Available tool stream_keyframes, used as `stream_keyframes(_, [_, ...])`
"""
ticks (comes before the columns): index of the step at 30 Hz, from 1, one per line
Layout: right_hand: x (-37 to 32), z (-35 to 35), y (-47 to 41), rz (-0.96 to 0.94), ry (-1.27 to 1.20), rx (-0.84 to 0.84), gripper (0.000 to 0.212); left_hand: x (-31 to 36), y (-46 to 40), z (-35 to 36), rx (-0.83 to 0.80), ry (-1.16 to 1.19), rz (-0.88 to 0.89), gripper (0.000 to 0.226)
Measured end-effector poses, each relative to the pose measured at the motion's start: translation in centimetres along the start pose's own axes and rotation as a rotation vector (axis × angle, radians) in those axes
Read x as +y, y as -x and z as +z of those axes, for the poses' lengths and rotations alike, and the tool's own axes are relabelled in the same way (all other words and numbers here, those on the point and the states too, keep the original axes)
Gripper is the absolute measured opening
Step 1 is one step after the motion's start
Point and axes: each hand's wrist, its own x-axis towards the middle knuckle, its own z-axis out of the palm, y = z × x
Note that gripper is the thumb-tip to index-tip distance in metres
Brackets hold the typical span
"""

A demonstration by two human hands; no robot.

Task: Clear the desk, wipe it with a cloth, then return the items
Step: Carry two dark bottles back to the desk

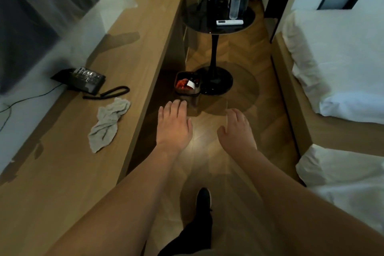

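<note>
Head view, left hand (174, 124), right hand (236, 129) outstretched, empty

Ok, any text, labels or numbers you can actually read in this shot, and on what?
None can be read.
Phone keypad on the desk: markings blurred.
White remote on the round table: too small.
Bottles: labels not legible.
White tag in the bin: no readable print.
</note>
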Motion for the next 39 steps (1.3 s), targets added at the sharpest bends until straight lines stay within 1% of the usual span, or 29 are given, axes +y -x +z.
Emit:
stream_keyframes(3, [0.3,-1.0,-6.4,0.012,0.002,0.029,0.053,0.4,-7.3,0.1,0.005,0.008,0.041,0.058])
stream_keyframes(7, [0.9,-2.9,-14.0,0.034,-0.018,0.055,0.055,1.4,-16.2,0.2,0.056,0.035,0.079,0.056])
stream_keyframes(15, [3.7,-4.8,-26.7,0.001,-0.017,0.053,0.055,4.2,-29.1,3.0,0.051,0.045,0.105,0.056])
stream_keyframes(19, [6.4,-5.3,-33.9,-0.043,-0.029,0.023,0.054,5.9,-36.1,5.3,0.103,0.018,0.085,0.054])
stream_keyframes(24, [9.4,-7.5,-43.5,-0.064,-0.067,0.03,0.052,8.2,-44.5,6.6,0.073,0.023,0.054,0.055])
stream_keyframes(26, [10.3,-8.2,-47.1,-0.079,-0.054,0.023,0.053,9.0,-47.6,6.7,0.097,0.023,0.033,0.055])
stream_keyframes(30, [11.1,-8.6,-53.4,-0.078,-0.042,0.007,0.054,10.0,-52.6,7.3,0.135,0.064,0.003,0.053])
stream_keyframes(35, [11.5,-7.8,-60.3,-0.066,-0.049,-0.03,0.055,10.0,-59.1,8.6,0.121,0.093,-0.016,0.054])
stream_keyframes(39, [11.6,-7.7,-66.9,-0.052,-0.059,-0.011,0.054,9.2,-65.7,9.9,0.102,0.082,-0.004,0.056])
